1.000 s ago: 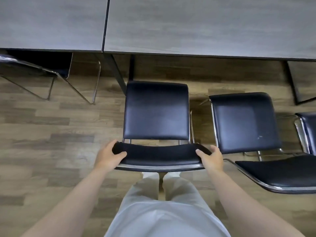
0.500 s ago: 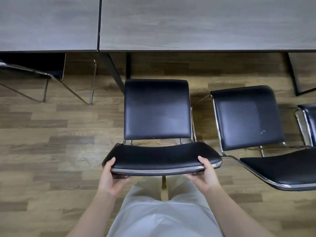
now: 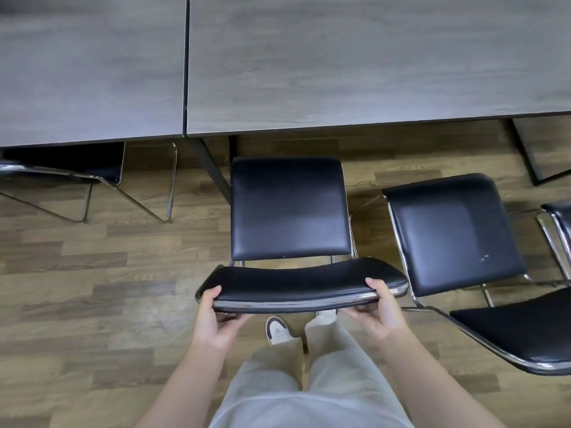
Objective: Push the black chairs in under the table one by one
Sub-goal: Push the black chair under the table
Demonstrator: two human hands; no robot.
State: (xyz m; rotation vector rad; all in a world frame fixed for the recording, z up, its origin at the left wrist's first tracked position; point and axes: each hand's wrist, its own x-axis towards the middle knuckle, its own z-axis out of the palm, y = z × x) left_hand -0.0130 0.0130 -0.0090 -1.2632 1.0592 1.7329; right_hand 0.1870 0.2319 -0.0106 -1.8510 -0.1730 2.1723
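A black padded chair (image 3: 290,208) with a chrome frame stands right in front of me, facing the grey wood-grain table (image 3: 340,63). Its seat's front edge lies just short of the table edge. My left hand (image 3: 213,316) grips the left end of the chair's backrest and my right hand (image 3: 381,313) grips the right end, thumbs on top and fingers underneath. A second black chair (image 3: 454,233) stands out from the table to the right. On the left, another black chair (image 3: 61,163) sits tucked under the table.
A dark table leg (image 3: 213,168) slants down just left of the held chair's seat. A further chair (image 3: 559,217) shows at the right edge, and another table leg (image 3: 525,149) beyond it. My legs and shoes (image 3: 278,327) stand behind the backrest on wood-plank floor.
Both hands shifted from resting on top of the backrest to gripping it from below at its ends. The chair and I have moved nearer the table.
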